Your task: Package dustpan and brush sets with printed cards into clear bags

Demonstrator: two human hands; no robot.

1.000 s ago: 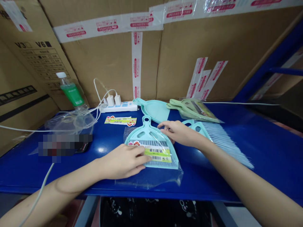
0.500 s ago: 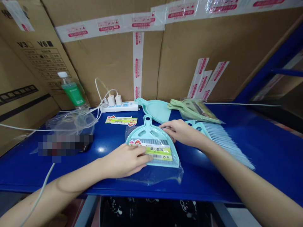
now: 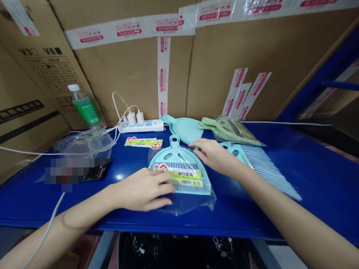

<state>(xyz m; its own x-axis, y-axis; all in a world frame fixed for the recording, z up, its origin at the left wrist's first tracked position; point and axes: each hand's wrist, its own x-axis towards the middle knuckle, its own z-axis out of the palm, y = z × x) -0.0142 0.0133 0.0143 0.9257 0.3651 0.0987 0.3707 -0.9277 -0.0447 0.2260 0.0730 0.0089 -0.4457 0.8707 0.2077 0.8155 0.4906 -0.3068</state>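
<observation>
A light blue dustpan-and-brush set (image 3: 181, 164) lies in a clear plastic bag (image 3: 190, 203) on the blue table (image 3: 308, 179); a yellow-green label crosses its front. My left hand (image 3: 143, 188) rests on the near left corner, fingers lying flat on the label and bag. My right hand (image 3: 211, 153) is at the bag's far right edge, fingertips pressed together on the plastic. A loose light blue brush (image 3: 260, 162) lies just right of my right wrist.
Behind lie a bare blue dustpan (image 3: 183, 129), a bagged green set (image 3: 230, 130), a label card (image 3: 143, 142), a white power strip (image 3: 141, 126) with chargers, a green-labelled bottle (image 3: 84, 106), crumpled plastic bags (image 3: 84, 144). Cardboard boxes (image 3: 224, 56) wall the back.
The bagged set has slid slightly away from me. My right hand's fingers moved along the bag's far edge and pinched in; my left hand drew back a little toward the left.
</observation>
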